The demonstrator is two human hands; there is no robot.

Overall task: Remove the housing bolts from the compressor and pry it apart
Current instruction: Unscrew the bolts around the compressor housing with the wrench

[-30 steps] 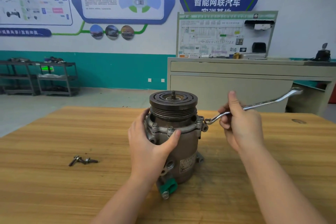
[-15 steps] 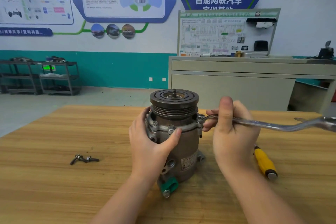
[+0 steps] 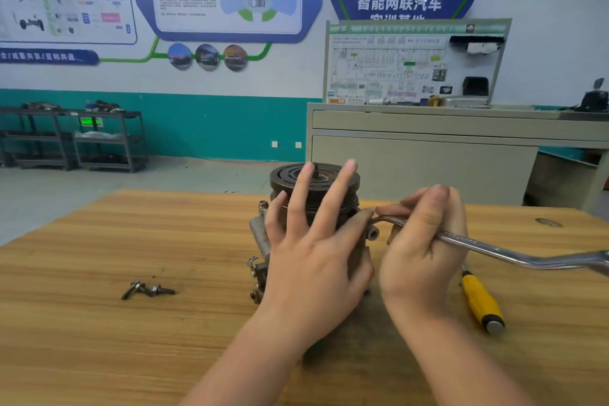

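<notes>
Compressor (image 3: 329, 208) upright mid-surface (image 3: 99, 323); left hand (image 3: 316, 257), fingers spread, steadies it; right hand (image 3: 425, 247) grips the wrench (image 3: 494, 249) near its flange end (bolt hidden); seat the ring squarely, brace firmly, turn smoothly; loose bolts (image 3: 148, 289) lie well left.

Compressor (image 3: 263, 241): dull cast metal (pulley darker, possibly oxidised). Wrench (image 3: 487, 249): polished steel. Counter (image 3: 99, 339): matt grained wood. Screwdriver (image 3: 481, 301): glossy yellow plastic handle.
</notes>
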